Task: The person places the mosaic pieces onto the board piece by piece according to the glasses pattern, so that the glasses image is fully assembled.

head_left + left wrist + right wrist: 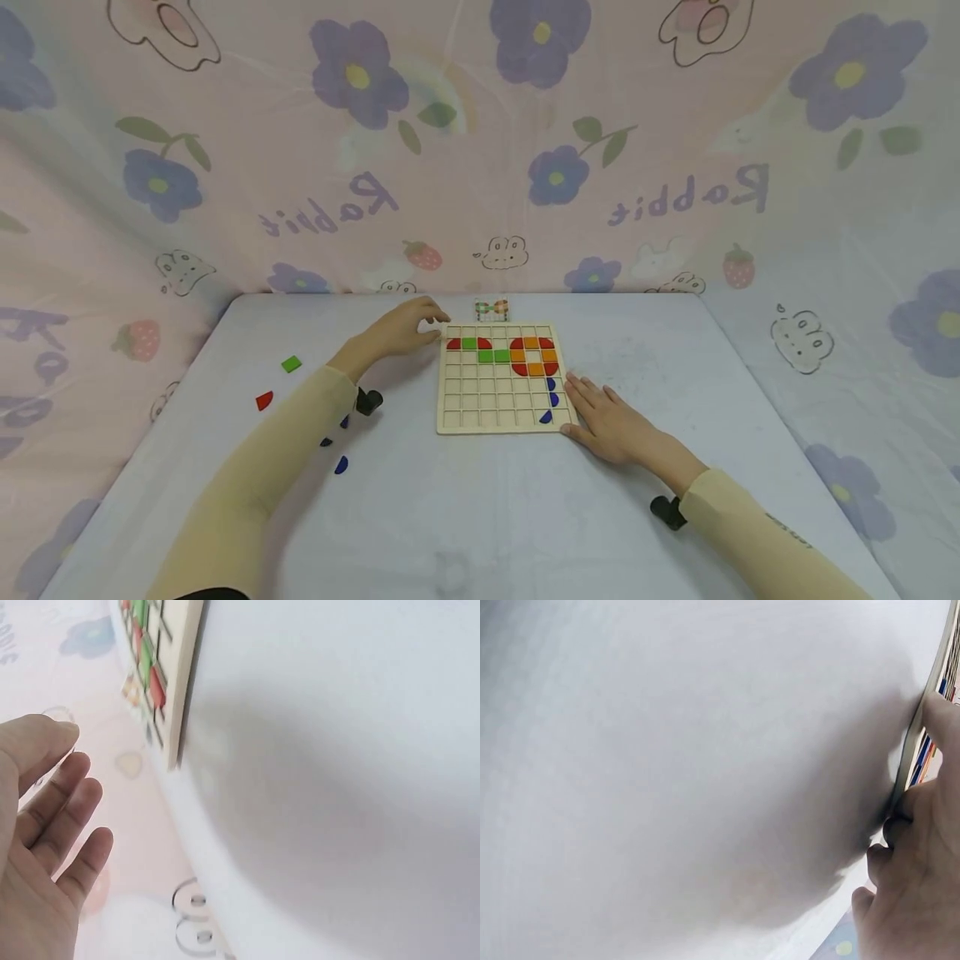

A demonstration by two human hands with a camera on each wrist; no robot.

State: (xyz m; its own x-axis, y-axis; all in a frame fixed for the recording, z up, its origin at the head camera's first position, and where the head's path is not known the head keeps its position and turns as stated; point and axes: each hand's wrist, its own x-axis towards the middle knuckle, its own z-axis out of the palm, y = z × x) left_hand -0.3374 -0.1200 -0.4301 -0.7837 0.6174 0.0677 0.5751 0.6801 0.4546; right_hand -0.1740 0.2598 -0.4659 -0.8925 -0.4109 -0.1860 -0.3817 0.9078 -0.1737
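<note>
A square wooden grid board [491,400] lies on the table with red, green, orange and blue flat pieces in its cells. The orange and red pieces [531,342] make a ring at the upper right. Three blue pieces [554,399] run down its right side. My left hand [401,327] hovers at the board's upper left corner, fingers loosely bent; the left wrist view shows nothing in the fingers [86,862]. Along the board's right edge rests my right hand [615,425], its fingers extended and the thumb [941,720] at the board's rim.
A small pattern card [492,310] lies just behind the board. On the left of the table are a green square [291,364], a red quarter piece [264,401] and a few blue pieces [341,465], some near the left forearm. A printed curtain [480,167] stands behind the table.
</note>
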